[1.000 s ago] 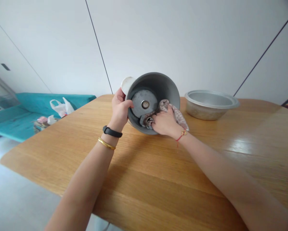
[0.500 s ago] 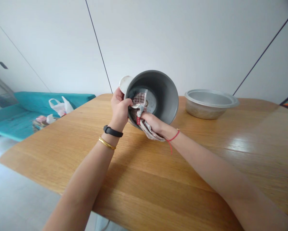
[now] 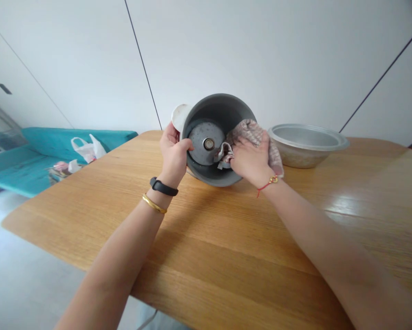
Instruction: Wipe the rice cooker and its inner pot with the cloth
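Note:
A rice cooker body is tipped on its side over the table, its grey opening facing me. Inside, a round heating plate with a button-like centre shows. My left hand grips the left rim, thumb inside, just below a white rounded part on the cooker's outside. Against the right inner wall and rim, my right hand presses a brown-and-white patterned cloth. Part of the cloth bunches under the fingers inside the cooker, and part hangs over the rim.
A silver metal inner pot stands on the wooden table at the right, close to the cloth. Beyond the table's left edge, a teal sofa holds a white plastic bag and small items. A pale panelled wall rises behind.
My right hand has moved the cloth from the cooker's lower left inside to its right wall and rim, uncovering the heating plate. My left hand keeps its hold.

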The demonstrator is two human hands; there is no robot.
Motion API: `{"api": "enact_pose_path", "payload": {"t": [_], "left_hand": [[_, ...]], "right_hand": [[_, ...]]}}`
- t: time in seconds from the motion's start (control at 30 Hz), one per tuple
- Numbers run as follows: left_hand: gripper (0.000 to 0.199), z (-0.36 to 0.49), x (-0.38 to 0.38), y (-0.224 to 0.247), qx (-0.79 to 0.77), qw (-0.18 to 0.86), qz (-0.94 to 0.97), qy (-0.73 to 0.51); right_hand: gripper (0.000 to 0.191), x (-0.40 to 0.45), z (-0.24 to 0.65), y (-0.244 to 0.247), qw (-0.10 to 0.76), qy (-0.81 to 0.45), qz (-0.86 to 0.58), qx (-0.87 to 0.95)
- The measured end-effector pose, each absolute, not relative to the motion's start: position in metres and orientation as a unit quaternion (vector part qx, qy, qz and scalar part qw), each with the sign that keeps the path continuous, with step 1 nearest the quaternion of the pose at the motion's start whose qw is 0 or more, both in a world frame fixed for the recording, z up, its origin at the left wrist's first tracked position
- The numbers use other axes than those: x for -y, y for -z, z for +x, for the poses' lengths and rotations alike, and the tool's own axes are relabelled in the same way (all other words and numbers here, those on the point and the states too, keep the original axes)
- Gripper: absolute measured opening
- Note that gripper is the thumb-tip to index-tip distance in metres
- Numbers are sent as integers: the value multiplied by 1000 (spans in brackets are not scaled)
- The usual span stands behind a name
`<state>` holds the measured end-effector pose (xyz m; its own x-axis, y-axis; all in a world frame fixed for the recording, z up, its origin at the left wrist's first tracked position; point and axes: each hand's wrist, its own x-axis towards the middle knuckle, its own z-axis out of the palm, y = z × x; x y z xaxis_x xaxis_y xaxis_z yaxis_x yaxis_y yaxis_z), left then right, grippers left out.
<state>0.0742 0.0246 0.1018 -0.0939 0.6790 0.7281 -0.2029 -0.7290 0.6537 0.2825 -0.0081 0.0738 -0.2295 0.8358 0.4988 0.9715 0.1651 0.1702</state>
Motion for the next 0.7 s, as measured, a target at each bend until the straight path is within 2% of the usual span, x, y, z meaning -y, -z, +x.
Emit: {"api": "enact_pose_path", "payload": {"t": [0.5, 0.7], "left_hand": [[45, 90, -8, -99, -178, 321, 639, -676], [47, 100, 4, -98, -163, 349, 654, -651]], "right_hand": [[63, -5, 302, -80, 231, 313, -585, 711], [68, -11, 277, -71, 294, 232, -605, 703]]}}
